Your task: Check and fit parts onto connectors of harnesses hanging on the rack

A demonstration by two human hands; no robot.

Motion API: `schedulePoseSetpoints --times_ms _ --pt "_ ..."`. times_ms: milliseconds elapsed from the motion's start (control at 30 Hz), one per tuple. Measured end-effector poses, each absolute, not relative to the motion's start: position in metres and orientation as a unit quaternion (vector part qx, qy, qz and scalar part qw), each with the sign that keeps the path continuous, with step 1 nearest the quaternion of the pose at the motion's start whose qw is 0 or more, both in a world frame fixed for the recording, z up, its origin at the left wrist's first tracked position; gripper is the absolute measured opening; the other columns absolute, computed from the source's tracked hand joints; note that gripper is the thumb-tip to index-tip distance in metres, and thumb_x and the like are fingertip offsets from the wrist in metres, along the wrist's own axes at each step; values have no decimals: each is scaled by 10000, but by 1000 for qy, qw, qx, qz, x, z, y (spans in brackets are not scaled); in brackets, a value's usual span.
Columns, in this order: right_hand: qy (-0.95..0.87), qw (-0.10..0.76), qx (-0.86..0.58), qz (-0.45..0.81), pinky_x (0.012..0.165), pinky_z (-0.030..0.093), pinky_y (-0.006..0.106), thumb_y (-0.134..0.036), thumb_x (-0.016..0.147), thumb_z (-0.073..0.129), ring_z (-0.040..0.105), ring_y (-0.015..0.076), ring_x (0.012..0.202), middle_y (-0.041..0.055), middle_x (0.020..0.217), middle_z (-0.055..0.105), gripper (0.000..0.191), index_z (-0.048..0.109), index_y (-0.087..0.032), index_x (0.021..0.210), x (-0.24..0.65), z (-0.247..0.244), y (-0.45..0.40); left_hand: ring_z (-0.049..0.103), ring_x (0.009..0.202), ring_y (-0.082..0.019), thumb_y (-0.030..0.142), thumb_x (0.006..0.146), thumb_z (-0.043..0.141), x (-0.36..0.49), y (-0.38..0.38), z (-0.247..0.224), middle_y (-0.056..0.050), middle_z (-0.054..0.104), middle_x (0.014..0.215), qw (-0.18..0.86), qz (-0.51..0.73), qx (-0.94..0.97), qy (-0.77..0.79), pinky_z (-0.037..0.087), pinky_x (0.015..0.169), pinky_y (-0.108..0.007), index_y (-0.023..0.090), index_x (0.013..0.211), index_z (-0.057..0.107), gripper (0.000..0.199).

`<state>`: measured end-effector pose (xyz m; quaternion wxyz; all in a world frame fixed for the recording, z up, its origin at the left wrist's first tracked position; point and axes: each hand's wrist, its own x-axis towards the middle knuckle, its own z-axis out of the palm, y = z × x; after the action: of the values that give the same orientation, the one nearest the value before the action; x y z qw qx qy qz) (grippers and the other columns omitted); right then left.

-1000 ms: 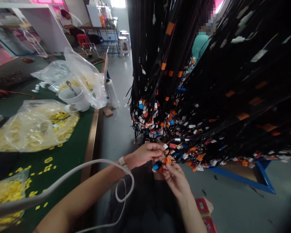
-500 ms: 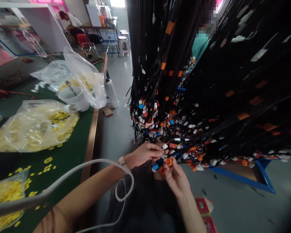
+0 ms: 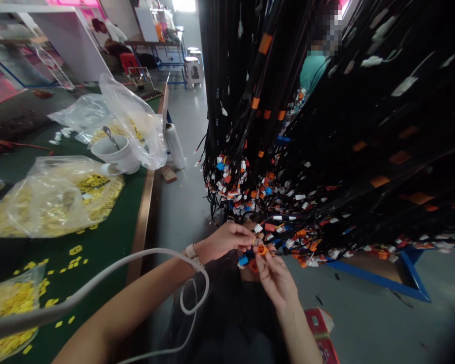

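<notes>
Up close, crossed over the left forearm by a white cable [image 3: 147,253]. Next, gripping a tiny yellow bit [image 3: 254,241] at the fingertips of the left hand [image 3: 225,241], too small to identify. Just beside it, holding an orange connector [image 3: 263,249] in the closed fingers of the right hand [image 3: 280,283], near a blue connector [image 3: 243,260]. At lower right, marked by a red box [image 3: 317,323] on the floor [image 3: 360,323].

On the left, scattered with loose yellow pieces [image 3: 75,262] over the green surface [image 3: 102,247], beside a clear bag [image 3: 56,197] full of more. Slightly farther along, set with a white mug [image 3: 117,154] holding a spoon [image 3: 111,137].

Ahead, hung with thick black wire bundles [image 3: 222,91], tipped below in white, orange and blue.

Past the surface's edge, propped with a pale roll [image 3: 175,146]. Farthest off, occupied by a seated person [image 3: 116,33] and, partly hidden behind the bundles, another in teal [image 3: 313,68].
</notes>
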<state>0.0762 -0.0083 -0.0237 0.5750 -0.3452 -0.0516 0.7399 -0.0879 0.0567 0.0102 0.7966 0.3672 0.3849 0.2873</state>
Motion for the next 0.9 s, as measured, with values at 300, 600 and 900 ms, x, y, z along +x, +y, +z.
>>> schedulePoseSetpoints --times_ms 300,600,900 --pt "-32 578 -361 731 786 545 195 -86 544 821 676 199 905 43 903 725 176 662 -159 527 77 -26 -7 486 539 -53 294 611 765 -86 57 13 -4 597 655 781 311 383 383 354 554 -216 100 804 669 291" --pt "-24 578 -361 731 799 542 210 -71 554 811 677 168 883 39 899 725 187 654 -170 537 77 -25 -8 494 546 -61 341 653 741 -87 56 9 -58 660 740 750 292 446 391 331 490 -191 92 847 682 321" --pt "-73 596 -353 717 790 535 219 -92 596 794 653 137 894 4 954 708 254 609 -196 457 74 -33 -11 548 651 -83 302 643 753 -84 51 20 -48 676 808 753 275 461 380 409 613 -213 121 797 698 244"
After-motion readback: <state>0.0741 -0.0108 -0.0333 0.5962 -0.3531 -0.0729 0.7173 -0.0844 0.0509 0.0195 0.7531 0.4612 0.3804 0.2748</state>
